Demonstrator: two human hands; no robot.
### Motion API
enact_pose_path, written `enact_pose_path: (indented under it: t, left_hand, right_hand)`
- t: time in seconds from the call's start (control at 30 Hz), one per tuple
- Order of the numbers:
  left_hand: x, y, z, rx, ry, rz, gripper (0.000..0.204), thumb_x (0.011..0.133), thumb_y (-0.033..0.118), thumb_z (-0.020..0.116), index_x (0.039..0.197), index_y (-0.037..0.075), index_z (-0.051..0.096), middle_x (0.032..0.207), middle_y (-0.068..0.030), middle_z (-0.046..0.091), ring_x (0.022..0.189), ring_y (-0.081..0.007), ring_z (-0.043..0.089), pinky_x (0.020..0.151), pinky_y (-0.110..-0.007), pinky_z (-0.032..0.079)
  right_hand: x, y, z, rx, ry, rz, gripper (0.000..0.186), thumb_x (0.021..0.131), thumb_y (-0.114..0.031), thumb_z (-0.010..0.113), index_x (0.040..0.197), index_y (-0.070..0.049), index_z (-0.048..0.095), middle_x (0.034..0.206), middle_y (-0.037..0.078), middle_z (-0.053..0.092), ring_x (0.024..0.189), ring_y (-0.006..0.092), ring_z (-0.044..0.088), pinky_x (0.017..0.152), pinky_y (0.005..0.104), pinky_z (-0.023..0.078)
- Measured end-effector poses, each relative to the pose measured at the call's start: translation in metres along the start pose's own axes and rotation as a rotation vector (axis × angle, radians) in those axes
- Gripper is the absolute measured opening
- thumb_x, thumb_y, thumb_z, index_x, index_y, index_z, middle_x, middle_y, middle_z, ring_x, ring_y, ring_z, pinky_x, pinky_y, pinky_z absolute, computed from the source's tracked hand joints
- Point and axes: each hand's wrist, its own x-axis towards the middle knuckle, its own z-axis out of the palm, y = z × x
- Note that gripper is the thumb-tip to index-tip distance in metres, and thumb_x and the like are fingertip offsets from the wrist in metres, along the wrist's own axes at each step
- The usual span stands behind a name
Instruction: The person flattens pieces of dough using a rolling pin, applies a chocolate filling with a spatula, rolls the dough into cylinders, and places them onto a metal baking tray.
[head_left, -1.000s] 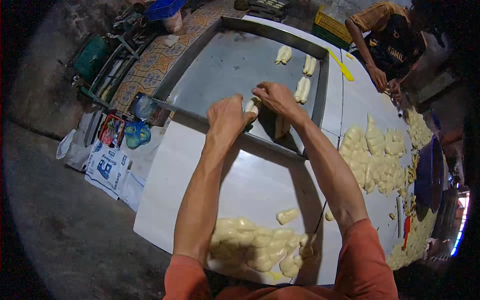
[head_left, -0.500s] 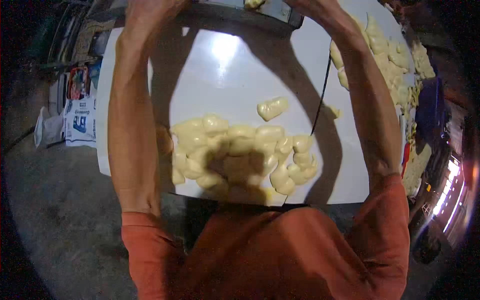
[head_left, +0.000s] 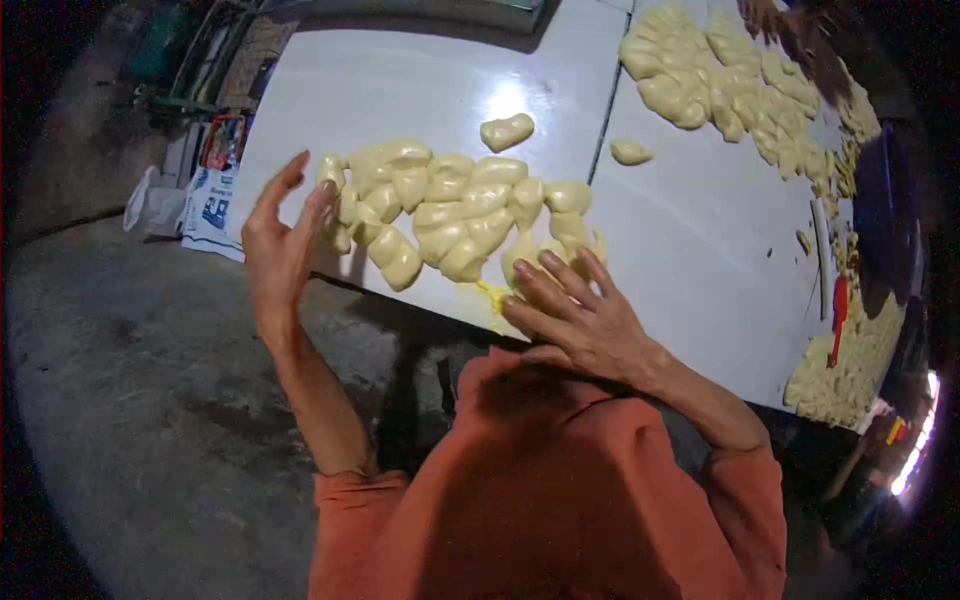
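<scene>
A heap of pale yellow dough pieces [head_left: 450, 205] lies near the front edge of the white table [head_left: 700, 260]. My left hand [head_left: 280, 245] is raised at the heap's left end, fingers spread, its fingertips close to the outermost pieces. My right hand [head_left: 580, 315] lies flat with fingers apart at the table's front edge, its fingertips reaching the heap's right end. Neither hand holds anything. A single dough piece [head_left: 507, 130] lies just beyond the heap, and a smaller one [head_left: 630, 152] to its right.
A second large pile of dough pieces [head_left: 720, 75] covers the far right of the table, more dough [head_left: 850, 370] lies at the right edge beside a red tool [head_left: 838, 315]. Bags and sacks [head_left: 205, 195] sit on the concrete floor left of the table.
Both hands have come back from the metal tray at the far side to the heap at the near edge. The view has tilted down toward me.
</scene>
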Motion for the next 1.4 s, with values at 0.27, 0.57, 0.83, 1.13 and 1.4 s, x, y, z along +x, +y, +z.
enact_pose_path:
  t: [0.27,0.57,0.83,1.13,1.4]
  left_hand:
    - [-0.085,0.039,0.029,-0.022,-0.144,-0.119,0.052,0.097,0.029,0.076,0.141,0.004,0.065,0.138,-0.0206,0.066,0.13,-0.0294,0.06,0.1,-0.044,0.053]
    - [-0.131,0.019,0.053,-0.188,-0.082,-0.07,0.047,0.1,0.021,0.072,0.142,0.004,0.064,0.136,-0.0178,0.067,0.122,-0.0261,0.064,0.099,-0.043,0.054]
    - [-0.121,0.136,0.08,-0.102,-0.343,0.155,0.052,0.097,0.028,0.075,0.142,0.005,0.064,0.138,-0.0163,0.067,0.129,-0.0294,0.062,0.108,-0.049,0.05]
    - [-0.106,0.119,0.093,-0.018,-0.382,-0.058,0.056,0.096,0.032,0.076,0.141,0.001,0.063,0.135,-0.0219,0.067,0.127,-0.0328,0.063,0.107,-0.048,0.048]
    - [-0.047,0.212,0.167,-0.092,-0.604,0.396,0.047,0.091,0.03,0.078,0.129,0.004,0.069,0.118,-0.0182,0.073,0.105,-0.0389,0.068,0.112,-0.052,0.042]
  right_hand:
    - [-0.075,-0.006,0.001,0.067,0.194,0.189,0.049,0.089,-0.052,0.07,0.111,-0.008,0.07,0.156,0.014,0.049,0.149,0.0324,0.04,0.123,0.0631,0.024]
    - [-0.273,0.035,0.016,-0.092,0.219,1.208,0.102,0.096,-0.069,0.055,0.163,0.002,0.023,0.171,0.024,0.018,0.16,0.0389,0.016,0.122,0.0712,0.001]
    - [-0.216,0.068,0.007,-0.07,0.215,0.913,0.091,0.097,-0.067,0.053,0.162,-0.007,0.034,0.169,0.013,0.033,0.157,0.0296,0.026,0.126,0.0638,0.01]
    - [-0.254,0.075,-0.002,-0.1,0.233,1.126,0.09,0.098,-0.064,0.056,0.154,0.005,0.041,0.164,0.03,0.032,0.156,0.0421,0.024,0.121,0.0715,0.012]
    - [-0.184,0.213,-0.066,0.046,0.719,1.232,0.045,0.096,-0.028,0.07,0.13,0.0,0.063,0.112,0.022,0.07,0.106,0.04,0.067,0.092,0.0503,0.052]
